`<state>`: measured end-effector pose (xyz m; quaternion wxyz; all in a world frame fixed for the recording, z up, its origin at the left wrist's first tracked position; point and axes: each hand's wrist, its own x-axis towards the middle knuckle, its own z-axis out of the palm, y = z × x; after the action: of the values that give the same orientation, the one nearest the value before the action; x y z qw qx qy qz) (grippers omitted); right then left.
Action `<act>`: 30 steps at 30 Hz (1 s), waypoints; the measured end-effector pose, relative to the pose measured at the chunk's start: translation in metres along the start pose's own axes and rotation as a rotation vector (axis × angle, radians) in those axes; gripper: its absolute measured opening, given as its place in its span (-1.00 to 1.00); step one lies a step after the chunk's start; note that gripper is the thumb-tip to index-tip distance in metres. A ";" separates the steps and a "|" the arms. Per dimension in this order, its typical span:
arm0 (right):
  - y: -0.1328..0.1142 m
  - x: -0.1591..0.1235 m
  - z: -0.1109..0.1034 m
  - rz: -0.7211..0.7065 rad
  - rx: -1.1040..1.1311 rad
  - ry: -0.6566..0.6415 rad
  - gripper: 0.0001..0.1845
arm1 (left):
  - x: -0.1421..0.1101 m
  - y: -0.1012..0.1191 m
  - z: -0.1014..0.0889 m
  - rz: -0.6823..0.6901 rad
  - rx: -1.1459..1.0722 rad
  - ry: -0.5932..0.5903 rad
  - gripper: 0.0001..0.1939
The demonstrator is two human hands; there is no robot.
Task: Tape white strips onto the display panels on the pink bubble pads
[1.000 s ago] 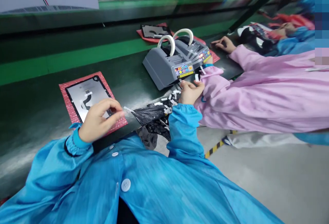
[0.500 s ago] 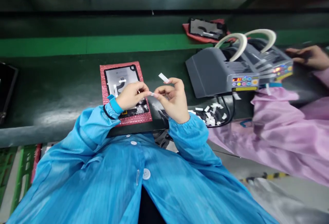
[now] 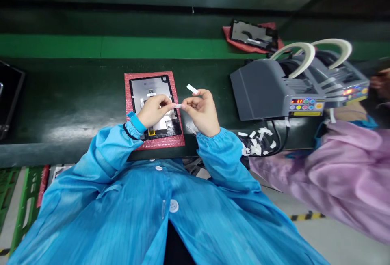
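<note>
A short white strip of tape (image 3: 178, 106) is stretched between my two hands, pinched at one end by my left hand (image 3: 154, 110) and at the other by my right hand (image 3: 202, 113). A second white tape piece (image 3: 192, 89) sticks up from an index finger of my right hand. Beneath my left hand lies a tablet screen panel (image 3: 158, 83), silver and black, with small white strips on its back. Pink bubble wrap (image 3: 128, 90) lies under the panel. My left wrist wears a blue strap (image 3: 137, 123).
Grey tape dispensers (image 3: 262, 90) with white tape rolls stand to the right. Loose white tape pieces (image 3: 256, 147) and black cables lie before them. Another panel (image 3: 252, 35) rests on red wrap at the back. A co-worker's pink sleeve (image 3: 344, 155) is at right; a dark screen (image 3: 9, 94) lies far left.
Both hands have drawn slightly apart, so more of the tape strip between them shows. The view has shifted, and the co-worker's arm has moved to the right.
</note>
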<state>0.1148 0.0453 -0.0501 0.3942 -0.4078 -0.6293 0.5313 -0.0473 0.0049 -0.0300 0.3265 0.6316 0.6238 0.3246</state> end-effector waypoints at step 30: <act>0.028 0.044 -0.013 0.174 -0.530 -0.085 -0.47 | 0.017 -0.015 0.016 -0.195 0.482 0.067 -0.82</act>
<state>0.1144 0.0938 -0.0735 0.2001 -0.5265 -0.7249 0.3967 -0.0428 0.0221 -0.0519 0.1757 0.6169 0.7515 0.1545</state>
